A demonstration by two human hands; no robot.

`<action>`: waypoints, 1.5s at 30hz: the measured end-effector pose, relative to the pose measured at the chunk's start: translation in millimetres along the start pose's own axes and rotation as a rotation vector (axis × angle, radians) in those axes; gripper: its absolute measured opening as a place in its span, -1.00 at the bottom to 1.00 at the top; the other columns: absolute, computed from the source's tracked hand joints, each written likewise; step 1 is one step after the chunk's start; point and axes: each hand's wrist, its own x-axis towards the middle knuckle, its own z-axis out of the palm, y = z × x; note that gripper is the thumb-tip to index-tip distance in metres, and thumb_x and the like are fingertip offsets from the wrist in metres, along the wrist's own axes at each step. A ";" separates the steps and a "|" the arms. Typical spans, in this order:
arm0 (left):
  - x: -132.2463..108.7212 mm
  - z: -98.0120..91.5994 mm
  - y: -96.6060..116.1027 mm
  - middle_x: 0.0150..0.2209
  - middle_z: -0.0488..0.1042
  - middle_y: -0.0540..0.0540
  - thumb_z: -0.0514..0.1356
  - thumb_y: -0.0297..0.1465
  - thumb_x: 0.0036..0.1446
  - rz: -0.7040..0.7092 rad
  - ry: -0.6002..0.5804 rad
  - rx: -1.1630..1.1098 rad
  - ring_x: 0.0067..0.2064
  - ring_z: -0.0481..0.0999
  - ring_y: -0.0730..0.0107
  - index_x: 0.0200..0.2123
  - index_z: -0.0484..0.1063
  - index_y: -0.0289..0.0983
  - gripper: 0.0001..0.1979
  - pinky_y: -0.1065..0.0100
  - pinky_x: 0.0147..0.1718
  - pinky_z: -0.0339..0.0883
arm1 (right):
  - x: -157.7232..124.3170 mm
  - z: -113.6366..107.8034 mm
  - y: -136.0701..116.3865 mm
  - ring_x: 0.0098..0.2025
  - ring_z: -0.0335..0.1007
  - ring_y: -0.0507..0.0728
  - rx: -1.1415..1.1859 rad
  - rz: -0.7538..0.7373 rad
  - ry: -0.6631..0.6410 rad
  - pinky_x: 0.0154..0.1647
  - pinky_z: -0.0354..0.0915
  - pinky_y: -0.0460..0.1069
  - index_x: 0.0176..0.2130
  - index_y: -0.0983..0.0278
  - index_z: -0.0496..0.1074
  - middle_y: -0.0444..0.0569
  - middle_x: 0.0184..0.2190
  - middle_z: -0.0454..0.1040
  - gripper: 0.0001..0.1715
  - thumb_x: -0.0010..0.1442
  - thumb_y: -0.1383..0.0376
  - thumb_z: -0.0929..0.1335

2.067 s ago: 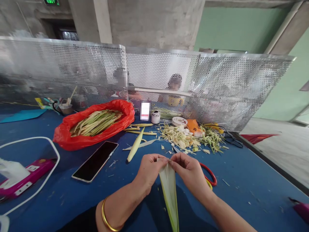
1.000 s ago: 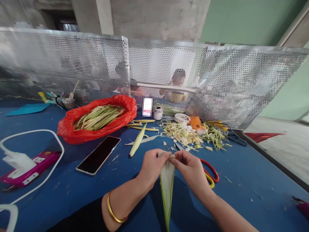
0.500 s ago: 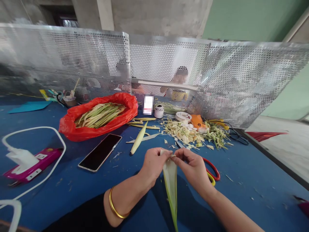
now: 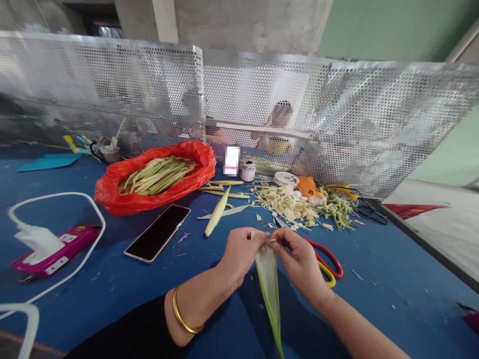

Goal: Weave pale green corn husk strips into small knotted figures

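leaf (image 4: 270, 291), one: far end pinched by fingertips of left hand (image 4: 239, 253) and right hand (image 4: 299, 255), rest slanting toward the camera. scissors (image 4: 333, 254), one pair: partly hidden by right hand. scraps (image 4: 286, 203), heap: beyond both hands. phone (image 4: 157, 233): at left. red bag (image 4: 112, 192): stalks (image 4: 159, 175) inside, beyond phone.

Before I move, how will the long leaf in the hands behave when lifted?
The leaf looks thin, so it's probably light and bendy. Its green end may swing, since the left hand and right hand pinch only the pale end.
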 end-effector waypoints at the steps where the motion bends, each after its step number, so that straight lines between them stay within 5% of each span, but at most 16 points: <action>1: 0.3 0.0 -0.4 -0.65 0.31 0.04 0.33 -0.14 -0.23 -0.004 -0.001 -0.008 -0.57 0.20 0.52 -0.62 0.43 -0.31 -0.66 0.42 -0.55 0.05 | -0.4 0.6 0.1 -0.45 0.22 0.07 -0.004 -0.009 0.000 -0.44 0.17 -0.07 -0.41 0.22 0.31 -0.15 -0.51 0.32 -0.85 0.22 0.27 0.29; 6: 1.7 -1.6 -2.5 -0.64 0.30 0.05 0.31 -0.13 -0.15 0.004 -0.029 -0.043 -0.57 0.19 0.53 -0.62 0.38 -0.30 -0.65 0.43 -0.55 0.05 | -1.9 4.2 -1.0 -0.43 0.23 0.07 -0.019 -0.058 0.046 -0.40 0.18 -0.06 -0.41 0.22 0.32 -0.14 -0.49 0.34 -0.86 0.21 0.28 0.29; 13: -1.9 0.5 -0.1 -0.50 0.47 -0.04 0.31 -0.13 -0.08 0.001 -0.116 -0.073 -0.49 0.34 0.46 -0.43 0.51 -0.33 -0.65 0.42 -0.49 0.15 | 1.7 2.7 0.6 -0.49 0.18 0.06 0.114 0.164 0.185 -0.48 0.14 -0.06 -0.40 0.23 0.36 -0.18 -0.54 0.31 -0.82 0.16 0.17 0.35; 24: 1.8 1.6 -9.8 -0.50 0.44 -0.04 0.23 -0.19 -0.02 0.108 0.004 0.058 -0.48 0.30 0.44 -0.43 0.53 -0.35 -0.70 0.42 -0.52 0.13 | -0.2 8.7 3.1 -0.50 0.12 0.04 0.224 0.225 0.168 -0.50 0.10 -0.08 -0.45 0.24 0.35 -0.20 -0.57 0.25 -0.78 0.08 0.17 0.40; 29: 4.5 1.6 -13.4 -0.49 0.44 -0.06 0.23 -0.21 -0.03 0.045 -0.003 -0.009 -0.47 0.31 0.43 -0.42 0.52 -0.36 -0.71 0.42 -0.51 0.16 | -1.3 9.6 1.5 -0.46 0.20 0.06 0.131 0.116 0.172 -0.43 0.16 -0.06 -0.43 0.24 0.38 -0.17 -0.54 0.33 -0.87 0.11 0.24 0.38; 37: 4.9 0.5 -10.2 -0.50 0.43 -0.06 0.23 -0.18 0.01 0.147 0.035 0.086 -0.46 0.29 0.43 -0.40 0.54 -0.34 -0.69 0.43 -0.52 0.16 | 1.8 10.8 4.2 -0.52 0.11 0.03 0.298 0.265 0.136 -0.52 0.11 -0.08 -0.50 0.25 0.34 -0.21 -0.60 0.24 -0.76 0.03 0.19 0.43; 45: 7.9 1.9 -17.2 -0.56 0.35 -0.01 0.24 -0.21 -0.04 0.086 0.074 0.050 -0.50 0.24 0.45 -0.50 0.47 -0.34 -0.72 0.44 -0.55 0.10 | -3.9 11.1 0.6 -0.50 0.17 0.05 0.080 0.098 0.152 -0.47 0.15 -0.07 -0.47 0.24 0.37 -0.18 -0.57 0.30 -0.81 0.11 0.21 0.38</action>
